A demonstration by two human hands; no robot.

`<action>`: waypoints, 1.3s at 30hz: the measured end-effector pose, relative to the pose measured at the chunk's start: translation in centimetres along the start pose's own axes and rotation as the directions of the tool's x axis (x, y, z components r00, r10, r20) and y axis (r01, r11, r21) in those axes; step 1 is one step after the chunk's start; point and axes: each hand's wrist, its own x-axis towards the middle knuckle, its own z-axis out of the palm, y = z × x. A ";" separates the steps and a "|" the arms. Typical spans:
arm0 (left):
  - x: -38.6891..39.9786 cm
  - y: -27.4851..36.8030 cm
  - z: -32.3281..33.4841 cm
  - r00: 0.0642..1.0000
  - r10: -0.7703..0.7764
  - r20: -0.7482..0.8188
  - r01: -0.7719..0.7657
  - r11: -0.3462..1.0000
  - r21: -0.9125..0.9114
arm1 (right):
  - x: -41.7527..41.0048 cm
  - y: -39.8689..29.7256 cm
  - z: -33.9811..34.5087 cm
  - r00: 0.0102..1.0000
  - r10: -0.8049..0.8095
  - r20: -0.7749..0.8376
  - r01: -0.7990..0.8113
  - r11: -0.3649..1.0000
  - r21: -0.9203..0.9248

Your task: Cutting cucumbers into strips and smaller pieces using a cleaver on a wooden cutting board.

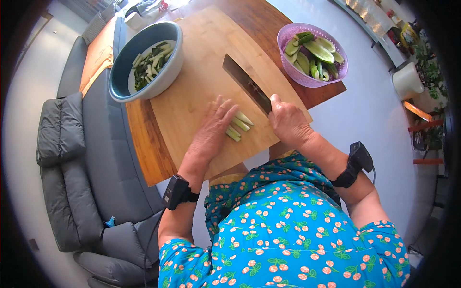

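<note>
My left hand lies palm down over several pale green vegetable strips on a wooden cutting board; its palm side is hidden, and the strips stick out to its right. My right hand grips the handle of a broad dark-bladed kitchen knife, whose blade lies low over the board, pointing up and left, apart from the strips. Cut pieces with dark green skin lie in a blue and white basin at the board's upper left. A purple plastic colander at the right holds hollowed green vegetable halves.
The board rests on a wooden table, its near edge close to my body. A grey sofa with cushions stands along the left. A white pot and plants are at the far right. I wear a black device on each forearm.
</note>
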 end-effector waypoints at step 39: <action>-2.8 2.8 3.3 0.702 -0.712 -0.002 0.610 0.604 -0.512 | 2.6 -0.2 -2.2 0.955 -0.215 0.202 0.251 0.953 -0.171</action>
